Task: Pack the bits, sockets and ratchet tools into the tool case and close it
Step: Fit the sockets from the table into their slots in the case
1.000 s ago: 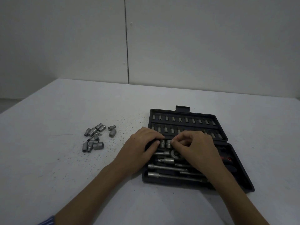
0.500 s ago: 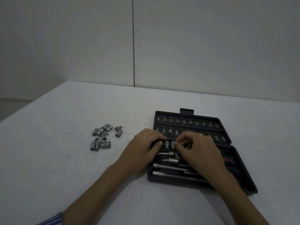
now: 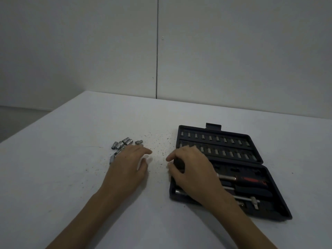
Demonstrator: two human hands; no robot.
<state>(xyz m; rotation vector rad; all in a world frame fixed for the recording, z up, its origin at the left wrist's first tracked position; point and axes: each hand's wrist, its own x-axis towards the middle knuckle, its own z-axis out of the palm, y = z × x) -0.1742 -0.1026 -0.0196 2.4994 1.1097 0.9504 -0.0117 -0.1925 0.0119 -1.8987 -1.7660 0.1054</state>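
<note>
The black tool case (image 3: 280, 211) lies open at right on the white table (image 3: 53, 186). Two rows of bits (image 3: 217, 138) fill its lid. A red-and-black driver handle (image 3: 251, 179) and a metal bar (image 3: 248, 199) sit in its base. My right hand (image 3: 194, 171) lies over the case's left side, finger and thumb curled round its left rim, hiding the sockets beneath. Loose silver sockets (image 3: 124, 143) lie in a pile left of the case. My left hand (image 3: 127, 168) reaches over the near part of that pile with fingers spread, covering some sockets.
Dark specks (image 3: 158, 141) are scattered on the table between the socket pile and the case. A grey wall (image 3: 215, 60) stands behind the table's far edge. The table's left edge (image 3: 36, 123) runs diagonally.
My left hand has left the case and moved left onto the loose sockets. My right hand has shifted from the socket row to the case's left rim.
</note>
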